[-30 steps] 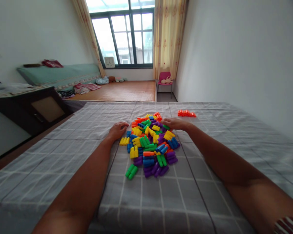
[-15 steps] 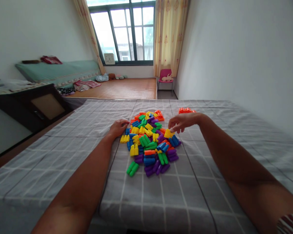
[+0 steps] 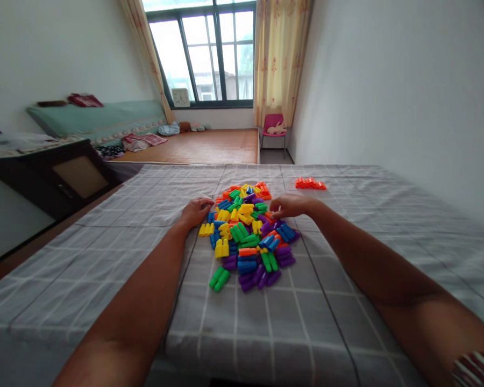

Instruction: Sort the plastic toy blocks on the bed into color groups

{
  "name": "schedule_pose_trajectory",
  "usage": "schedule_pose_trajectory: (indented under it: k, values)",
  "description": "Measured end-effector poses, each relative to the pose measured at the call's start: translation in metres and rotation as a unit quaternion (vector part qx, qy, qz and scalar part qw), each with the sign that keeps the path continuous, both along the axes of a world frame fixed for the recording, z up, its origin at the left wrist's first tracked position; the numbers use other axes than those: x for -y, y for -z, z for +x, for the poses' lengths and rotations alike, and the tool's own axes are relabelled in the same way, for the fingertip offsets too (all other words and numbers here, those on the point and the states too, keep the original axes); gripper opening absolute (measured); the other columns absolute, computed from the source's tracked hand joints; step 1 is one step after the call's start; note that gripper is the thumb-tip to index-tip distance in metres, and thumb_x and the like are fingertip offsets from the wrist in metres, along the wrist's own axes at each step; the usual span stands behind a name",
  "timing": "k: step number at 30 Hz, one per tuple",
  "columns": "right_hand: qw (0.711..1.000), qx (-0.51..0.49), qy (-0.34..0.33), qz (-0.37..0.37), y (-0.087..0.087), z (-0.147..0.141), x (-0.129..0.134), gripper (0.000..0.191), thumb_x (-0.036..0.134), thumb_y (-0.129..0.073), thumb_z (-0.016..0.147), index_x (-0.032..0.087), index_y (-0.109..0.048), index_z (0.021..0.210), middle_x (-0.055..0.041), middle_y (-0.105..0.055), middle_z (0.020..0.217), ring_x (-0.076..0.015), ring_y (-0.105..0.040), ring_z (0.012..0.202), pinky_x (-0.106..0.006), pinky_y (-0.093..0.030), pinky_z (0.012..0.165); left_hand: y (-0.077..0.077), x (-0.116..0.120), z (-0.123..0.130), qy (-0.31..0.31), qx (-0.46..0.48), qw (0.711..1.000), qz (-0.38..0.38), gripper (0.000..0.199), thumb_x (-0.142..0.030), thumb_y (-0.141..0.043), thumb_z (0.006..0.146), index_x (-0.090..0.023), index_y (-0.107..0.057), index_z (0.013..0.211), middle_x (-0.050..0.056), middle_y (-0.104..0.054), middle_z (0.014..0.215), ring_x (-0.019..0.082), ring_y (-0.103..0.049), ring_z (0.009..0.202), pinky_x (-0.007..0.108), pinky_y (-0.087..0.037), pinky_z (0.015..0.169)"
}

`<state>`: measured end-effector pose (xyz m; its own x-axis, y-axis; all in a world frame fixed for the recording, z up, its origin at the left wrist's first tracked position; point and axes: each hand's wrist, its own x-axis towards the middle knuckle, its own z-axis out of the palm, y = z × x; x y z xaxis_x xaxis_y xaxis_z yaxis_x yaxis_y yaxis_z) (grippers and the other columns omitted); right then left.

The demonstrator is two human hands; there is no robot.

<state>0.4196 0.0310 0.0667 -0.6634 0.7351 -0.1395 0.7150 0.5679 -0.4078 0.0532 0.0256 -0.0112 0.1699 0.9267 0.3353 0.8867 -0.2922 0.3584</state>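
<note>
A heap of yellow, green, blue, purple and orange plastic pieces (image 3: pixel 246 236) lies on a grey checked cloth (image 3: pixel 242 333). My left hand (image 3: pixel 197 211) rests at the heap's left edge, fingers bent towards it; what its fingertips hold, if anything, is too small to tell. On the right side, my right hand (image 3: pixel 291 206) has its fingertips at an orange piece (image 3: pixel 269 216), thumb and fingers curled round its end. Behind the right hand, a separate row of orange pieces (image 3: pixel 310 184) sits on the cloth. A green piece (image 3: pixel 219 279) lies at the near left of the heap.
A dark cabinet (image 3: pixel 64 177) stands at the left. Beyond the table is a low bed with a brown mat (image 3: pixel 218 145), and clothes lie on its left part. A pink chair (image 3: pixel 273 124) holds a soft toy below the curtain. A white wall rises at the right.
My right hand has moved left and let go of a yellow piece, which now lies on the heap. The orange row behind it shows more fully. My left hand has not moved.
</note>
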Motion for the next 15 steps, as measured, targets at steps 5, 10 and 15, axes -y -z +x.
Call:
schedule_pose_trajectory:
  k: [5,10,15]
  values:
    - [0.998,-0.024,-0.034,-0.049,0.006,0.007,-0.005,0.042,0.046,-0.075,0.065,0.02,-0.069,0.097,-0.002,-0.069,0.089,-0.0157,-0.061,0.079,-0.023,-0.047,0.066,-0.004,0.003,0.003,0.001,-0.001,1.0,-0.003,0.034,-0.031,-0.047,0.081,-0.022,-0.073,0.1,0.003,-0.071,0.109,0.019,-0.063,0.104,0.03,-0.046,0.097]
    - [0.971,-0.206,0.098,-0.068,-0.002,0.041,-0.028,0.045,0.043,-0.073,0.068,0.017,-0.064,0.104,-0.0064,-0.068,0.092,-0.015,-0.062,0.079,-0.024,-0.051,0.067,-0.005,0.003,0.003,-0.001,0.004,1.0,-0.008,0.034,-0.032,-0.046,0.08,-0.023,-0.073,0.1,0.003,-0.071,0.11,0.019,-0.063,0.105,0.03,-0.046,0.098]
    - [0.864,-0.336,0.36,0.107,0.016,0.126,-0.067,0.045,0.047,-0.066,0.075,0.014,-0.06,0.105,-0.0103,-0.068,0.094,-0.0156,-0.063,0.074,-0.029,-0.053,0.067,-0.006,0.003,0.002,0.006,0.014,1.0,-0.003,0.033,-0.033,-0.047,0.08,-0.025,-0.074,0.098,0.003,-0.071,0.11,0.02,-0.062,0.106,0.031,-0.046,0.098]
